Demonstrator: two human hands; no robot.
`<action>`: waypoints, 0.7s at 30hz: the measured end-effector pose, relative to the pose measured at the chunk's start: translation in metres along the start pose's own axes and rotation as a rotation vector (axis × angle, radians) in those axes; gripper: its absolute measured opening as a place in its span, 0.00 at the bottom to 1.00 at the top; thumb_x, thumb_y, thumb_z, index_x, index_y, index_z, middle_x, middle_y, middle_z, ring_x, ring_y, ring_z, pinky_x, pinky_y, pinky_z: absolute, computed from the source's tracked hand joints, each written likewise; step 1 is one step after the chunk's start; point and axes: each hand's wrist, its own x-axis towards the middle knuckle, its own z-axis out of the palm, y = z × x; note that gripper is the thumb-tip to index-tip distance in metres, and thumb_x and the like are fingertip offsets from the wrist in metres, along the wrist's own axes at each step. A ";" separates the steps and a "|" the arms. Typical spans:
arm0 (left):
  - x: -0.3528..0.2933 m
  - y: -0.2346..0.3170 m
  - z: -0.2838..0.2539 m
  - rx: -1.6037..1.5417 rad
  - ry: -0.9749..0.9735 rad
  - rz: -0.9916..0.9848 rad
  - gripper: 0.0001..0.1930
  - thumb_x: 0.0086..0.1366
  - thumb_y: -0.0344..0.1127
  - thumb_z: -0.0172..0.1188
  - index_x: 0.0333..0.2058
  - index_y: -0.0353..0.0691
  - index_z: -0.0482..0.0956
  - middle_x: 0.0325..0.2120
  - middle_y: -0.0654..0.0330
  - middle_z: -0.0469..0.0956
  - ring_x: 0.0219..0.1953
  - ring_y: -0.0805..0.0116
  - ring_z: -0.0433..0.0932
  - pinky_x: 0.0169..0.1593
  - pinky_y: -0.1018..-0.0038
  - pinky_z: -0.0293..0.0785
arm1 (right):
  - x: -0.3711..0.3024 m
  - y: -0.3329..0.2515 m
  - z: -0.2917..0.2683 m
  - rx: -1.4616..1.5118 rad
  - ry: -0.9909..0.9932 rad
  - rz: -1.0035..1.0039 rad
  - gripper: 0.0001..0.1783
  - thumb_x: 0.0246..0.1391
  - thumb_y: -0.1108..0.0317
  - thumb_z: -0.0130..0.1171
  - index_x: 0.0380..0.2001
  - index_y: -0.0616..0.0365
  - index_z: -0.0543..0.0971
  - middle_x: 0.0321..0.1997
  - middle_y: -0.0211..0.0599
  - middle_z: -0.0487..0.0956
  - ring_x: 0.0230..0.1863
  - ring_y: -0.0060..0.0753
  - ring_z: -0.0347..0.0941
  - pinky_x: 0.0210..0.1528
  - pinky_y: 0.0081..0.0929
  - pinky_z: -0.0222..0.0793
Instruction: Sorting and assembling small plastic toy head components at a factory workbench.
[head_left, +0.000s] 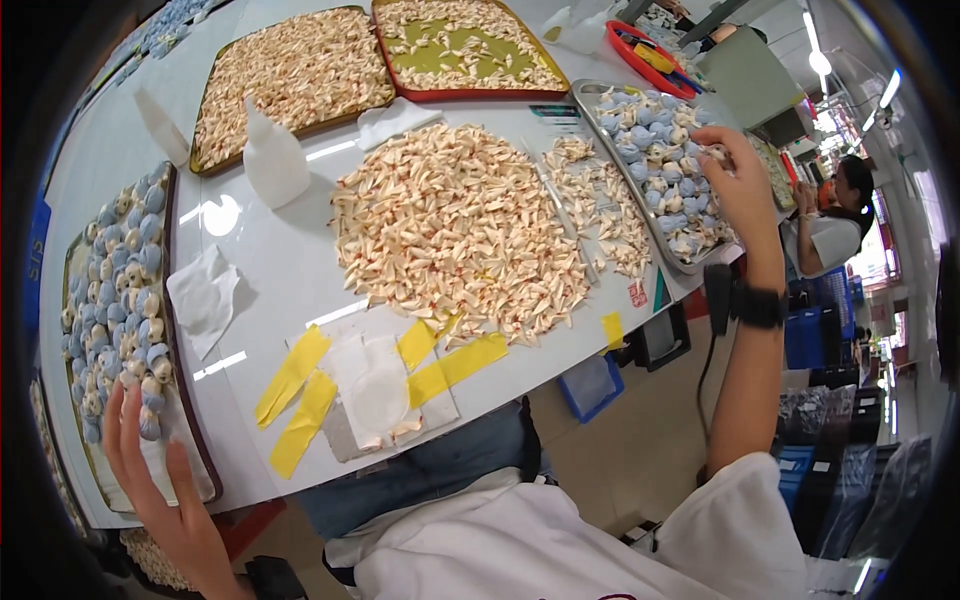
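My left hand (160,490) reaches over the tray (205,465) at the left, fingers stretched out and thumb apart. Its fingertips touch the near end of rows of small round blue-and-cream pieces (120,300). My right hand (745,185) is over a metal tray (660,235) at the right, thumb and fingers closed around a small cream-and-blue piece (716,153), partly hidden by the fingers. More blue-and-cream pieces (655,150) lie jumbled in that tray. Between my hands spreads a large heap of small pointed cream pieces (460,230) with reddish marks.
Two trays of cream pieces (290,75) (470,45) stand at the back. A white squeeze bottle (275,160), a crumpled tissue (205,295) and a white pad with yellow tape (300,375) are on the table. A red basket (650,60) sits far right; a person (830,225) is beyond.
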 end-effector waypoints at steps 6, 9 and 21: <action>-0.007 -0.021 0.004 -0.056 -0.156 -0.095 0.14 0.65 0.30 0.45 0.48 0.39 0.70 0.53 0.54 0.64 0.59 0.58 0.60 0.59 0.67 0.55 | 0.024 0.036 -0.009 -0.297 -0.112 0.017 0.16 0.44 0.70 0.55 0.40 0.56 0.74 0.43 0.40 0.74 0.42 0.39 0.70 0.45 0.27 0.64; 0.000 -0.016 0.011 0.051 0.022 -0.020 0.09 0.58 0.29 0.55 0.38 0.36 0.74 0.41 0.56 0.73 0.43 0.60 0.72 0.45 0.75 0.67 | 0.015 0.032 -0.012 -0.406 0.008 -0.123 0.16 0.44 0.70 0.55 0.41 0.56 0.74 0.42 0.39 0.74 0.43 0.40 0.70 0.45 0.26 0.64; -0.003 -0.024 0.005 -0.400 0.203 -0.212 0.14 0.63 0.25 0.49 0.47 0.33 0.68 0.48 0.56 0.68 0.47 0.68 0.68 0.52 0.76 0.62 | -0.031 -0.064 0.055 -0.184 -0.355 -0.195 0.07 0.42 0.75 0.54 0.29 0.62 0.75 0.30 0.44 0.74 0.35 0.47 0.70 0.38 0.36 0.66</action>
